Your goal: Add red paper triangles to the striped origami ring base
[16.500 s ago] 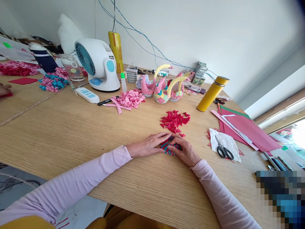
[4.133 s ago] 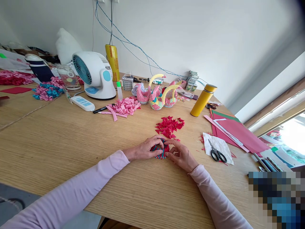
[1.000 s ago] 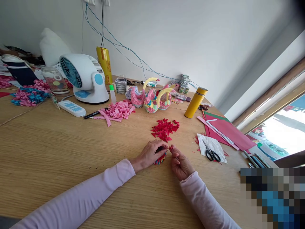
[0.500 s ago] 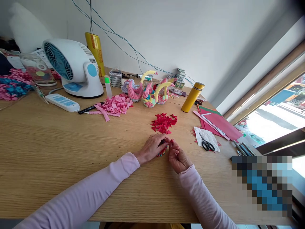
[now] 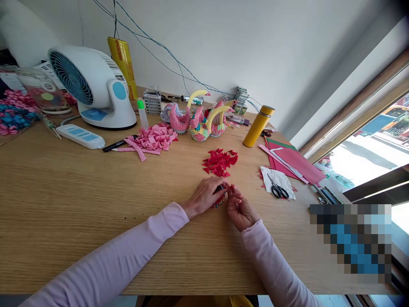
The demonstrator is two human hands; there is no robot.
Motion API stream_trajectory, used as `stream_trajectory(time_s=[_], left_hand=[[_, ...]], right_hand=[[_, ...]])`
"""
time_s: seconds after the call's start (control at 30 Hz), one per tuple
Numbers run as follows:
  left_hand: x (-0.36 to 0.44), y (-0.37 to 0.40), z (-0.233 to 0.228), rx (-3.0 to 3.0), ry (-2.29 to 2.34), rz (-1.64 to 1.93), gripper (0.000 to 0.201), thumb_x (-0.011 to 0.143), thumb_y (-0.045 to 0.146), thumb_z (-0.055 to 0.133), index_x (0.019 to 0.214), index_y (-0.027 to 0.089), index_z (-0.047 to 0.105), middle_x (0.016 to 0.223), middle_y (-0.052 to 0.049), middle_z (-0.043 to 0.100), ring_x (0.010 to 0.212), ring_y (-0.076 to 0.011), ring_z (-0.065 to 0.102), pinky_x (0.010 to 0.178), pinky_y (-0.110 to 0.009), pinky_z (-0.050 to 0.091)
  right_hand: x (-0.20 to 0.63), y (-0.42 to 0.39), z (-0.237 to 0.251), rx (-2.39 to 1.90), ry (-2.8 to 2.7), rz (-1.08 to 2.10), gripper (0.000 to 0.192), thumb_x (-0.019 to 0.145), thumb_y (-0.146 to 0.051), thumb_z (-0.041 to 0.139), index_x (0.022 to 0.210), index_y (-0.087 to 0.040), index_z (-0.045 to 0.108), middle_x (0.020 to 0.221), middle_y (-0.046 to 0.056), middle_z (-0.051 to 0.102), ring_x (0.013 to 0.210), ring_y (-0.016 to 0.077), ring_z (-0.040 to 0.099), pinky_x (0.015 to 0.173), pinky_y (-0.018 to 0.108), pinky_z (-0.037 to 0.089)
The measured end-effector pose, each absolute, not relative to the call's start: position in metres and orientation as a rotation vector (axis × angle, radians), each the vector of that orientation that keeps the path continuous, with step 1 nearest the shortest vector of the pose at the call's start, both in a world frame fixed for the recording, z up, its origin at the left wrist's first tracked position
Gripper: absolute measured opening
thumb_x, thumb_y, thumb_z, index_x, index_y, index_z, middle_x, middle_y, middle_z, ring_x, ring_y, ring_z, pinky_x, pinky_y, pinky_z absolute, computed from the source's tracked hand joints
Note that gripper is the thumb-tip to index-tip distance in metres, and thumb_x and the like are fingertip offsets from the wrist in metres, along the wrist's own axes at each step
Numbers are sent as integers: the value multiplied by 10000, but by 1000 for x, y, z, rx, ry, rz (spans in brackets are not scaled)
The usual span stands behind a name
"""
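Note:
My left hand (image 5: 204,197) is cupped over a small red and teal folded-paper piece (image 5: 219,200) that rests on the wooden table (image 5: 79,192). My right hand (image 5: 239,209) is just beside it, fingers pinched on a small red paper triangle (image 5: 230,187) at the piece's edge. Most of the piece is hidden under my fingers. A pile of loose red paper triangles (image 5: 220,162) lies a little beyond both hands.
Farther back lie a heap of pink folded pieces (image 5: 153,140), paper swans (image 5: 200,121), a yellow flask (image 5: 258,126), a white fan (image 5: 89,87) and a power strip (image 5: 79,136). To the right are scissors (image 5: 277,189) on white paper and red paper sheets (image 5: 295,164).
The view has swung right and down over the last second. My hands stay together on the paper piece; the right one has gone from holding the piece to pinching a red triangle.

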State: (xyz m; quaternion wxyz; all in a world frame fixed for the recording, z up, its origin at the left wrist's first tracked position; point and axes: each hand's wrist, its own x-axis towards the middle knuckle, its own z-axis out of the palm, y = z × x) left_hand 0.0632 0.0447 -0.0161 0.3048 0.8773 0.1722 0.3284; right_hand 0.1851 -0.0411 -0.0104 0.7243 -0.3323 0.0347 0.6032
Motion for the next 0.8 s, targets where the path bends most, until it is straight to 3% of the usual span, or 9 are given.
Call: stream_trajectory(time_s=[0.33, 0.57, 0.8], left_hand=[[62, 45, -16, 2344, 451, 853, 177, 898, 235, 541, 1067, 206, 586, 1052, -36, 668, 993, -198, 596, 897, -312, 427], [63, 45, -18, 2319, 406, 901, 189, 936, 313, 482, 1043, 208, 597, 1032, -32, 673, 982, -188, 601, 898, -310, 425], [63, 44, -18, 2345, 440, 915, 176, 933, 322, 487, 965, 187, 595, 950, -35, 664, 905, -178, 606, 817, -291, 451]], right_hand=[[175, -41, 3, -692, 235, 1285, 281, 956, -80, 386, 775, -152, 589, 712, 0, 666, 372, -24, 480, 309, -12, 392], [170, -40, 0, -740, 120, 1218, 212, 878, -41, 533, 710, -158, 585, 639, -29, 635, 357, -19, 474, 315, -14, 406], [160, -41, -2, -728, 189, 1140, 279, 928, -59, 436, 717, -144, 598, 631, -28, 605, 368, -29, 474, 328, -10, 406]])
